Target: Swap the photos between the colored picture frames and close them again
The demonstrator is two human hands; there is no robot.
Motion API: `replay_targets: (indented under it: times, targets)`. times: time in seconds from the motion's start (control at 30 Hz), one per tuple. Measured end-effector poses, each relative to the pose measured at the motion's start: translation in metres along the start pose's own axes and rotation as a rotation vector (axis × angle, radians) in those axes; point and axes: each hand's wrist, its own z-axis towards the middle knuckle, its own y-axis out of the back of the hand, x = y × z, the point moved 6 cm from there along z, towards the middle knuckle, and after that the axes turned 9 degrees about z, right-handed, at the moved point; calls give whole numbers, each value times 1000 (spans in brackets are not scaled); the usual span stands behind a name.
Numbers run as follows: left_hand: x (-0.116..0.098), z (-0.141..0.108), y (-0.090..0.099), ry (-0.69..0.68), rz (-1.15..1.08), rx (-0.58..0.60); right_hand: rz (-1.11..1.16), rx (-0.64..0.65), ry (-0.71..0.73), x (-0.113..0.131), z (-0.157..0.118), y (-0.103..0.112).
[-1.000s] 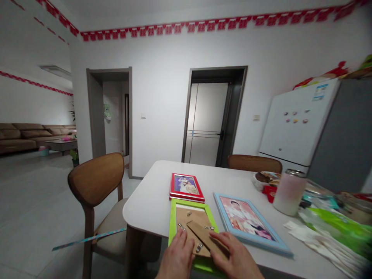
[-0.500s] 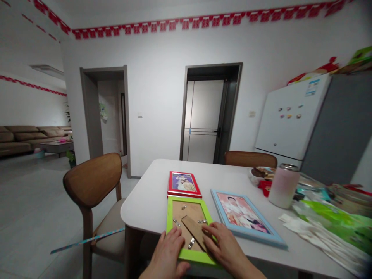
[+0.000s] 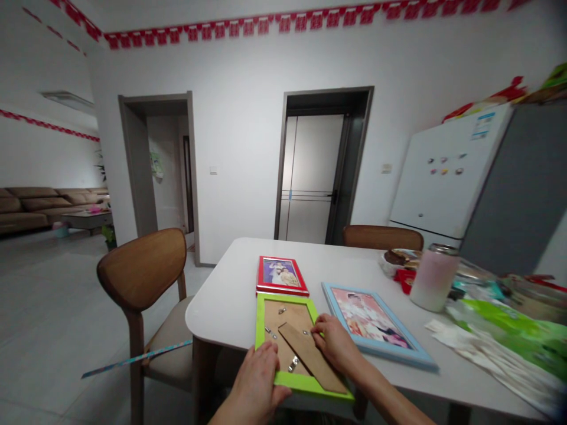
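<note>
A green picture frame [image 3: 261, 321] lies face down at the table's near edge, its brown backboard [image 3: 290, 307] showing. A hinged brown stand [image 3: 310, 360] slants across the board, and several small metal clips hold the rim. My left hand [image 3: 259, 372] grips the frame's lower left corner, fingers over the edge and thumb by the bottom bar. With curled fingers, my right hand [image 3: 334, 342] pinches at the metal clip [image 3: 305, 332] on the right side; the fingertips partly hide it. Beyond lies a red picture frame [image 3: 282, 275], photo up. On the right rests a light blue picture frame [image 3: 376, 327], photo up.
A pink and white bottle [image 3: 434, 277], a green plastic package [image 3: 505, 324] and white gloves [image 3: 478, 354] crowd the white table's [image 3: 225, 295] right side. One wooden chair [image 3: 146, 271] stands at left, another chair [image 3: 383, 237] behind. A fridge [image 3: 447, 171] stands back right.
My right hand has moved up off the stand to the right-hand clip, leaving more of the stand uncovered. The left hand stays on the frame's corner. The view has shifted slightly.
</note>
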Motion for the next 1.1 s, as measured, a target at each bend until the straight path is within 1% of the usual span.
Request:
replay_targets:
  times: [0.2, 0.33, 0.4, 0.47, 0.57, 0.67, 0.8, 0.93, 1.1]
  targets:
    - [0, 0, 2, 4, 1, 7, 4, 38, 86, 0, -4, 5]
    - [-1, -2, 1, 11, -11, 33, 59, 3, 71, 8, 8, 4]
    - [-2, -4, -1, 21, -9, 51, 92, -7, 40, 16, 19, -2]
    - [-4, -5, -3, 26, -5, 82, 104, 1, 13, 23, 31, -13]
    - [-7, -6, -4, 21, -10, 127, 98, -3, -32, 28, 48, -30]
    - [-10, -7, -3, 20, -24, 134, 84, -34, -77, 23, 60, -40]
    - [-12, -10, -5, 35, -55, 138, 58, -70, -134, 11, 74, -45]
    - [-11, -12, -7, 43, -81, 118, 40, -80, -170, 0, 82, -45]
    - [-7, -10, -5, 24, -90, 73, 42, -118, -183, -4, 82, -39]
